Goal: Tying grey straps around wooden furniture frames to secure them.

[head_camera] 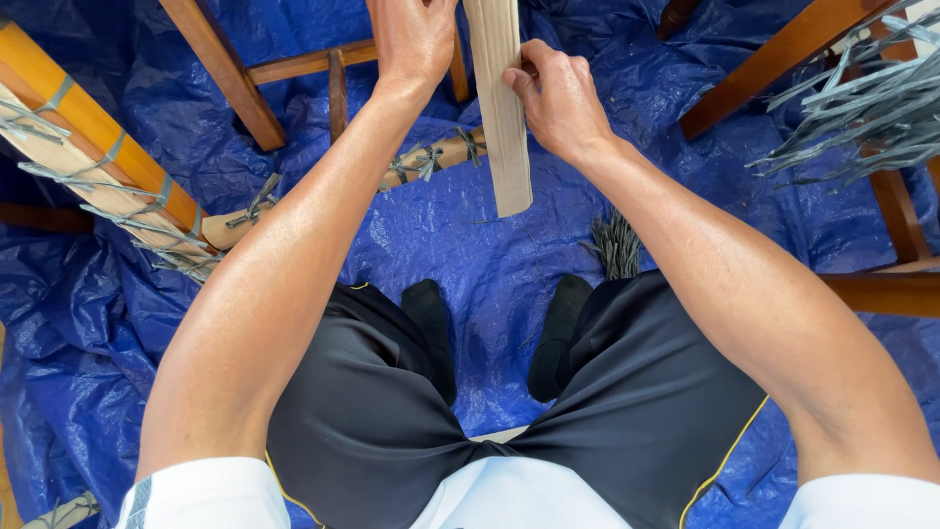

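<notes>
My right hand (560, 96) is curled around the right edge of a pale flat wooden slat (501, 108), thumb pressed on its face and the other fingers wrapped behind, so the slat hangs upright between my two hands with its lower end free above the blue tarpaulin (460, 235). My left hand (411, 39) is up at the top edge of the view, just left of the slat, knuckles toward me; its fingertips are cut off, so I cannot tell whether it grips the slat or only rests against it. Just below my hands a pale wooden rail (436, 157) lies across, with grey cord (423, 162) knotted around it in several places, and behind it stand the brown legs and rungs of a wooden chair frame (294, 67). At the left edge of the tarpaulin a longer orange-brown and pale beam (83, 147) runs diagonally, bound with the same grey cord. Toward the right edge a bundle of grey strips (862, 108) fans out over another brown wooden frame (783, 49). A small tuft of grey fibres (615, 245) lies on the tarpaulin near my right knee. I sit with black shorts (627, 392) and black socks (563, 333) on, feet on the tarpaulin.
</notes>
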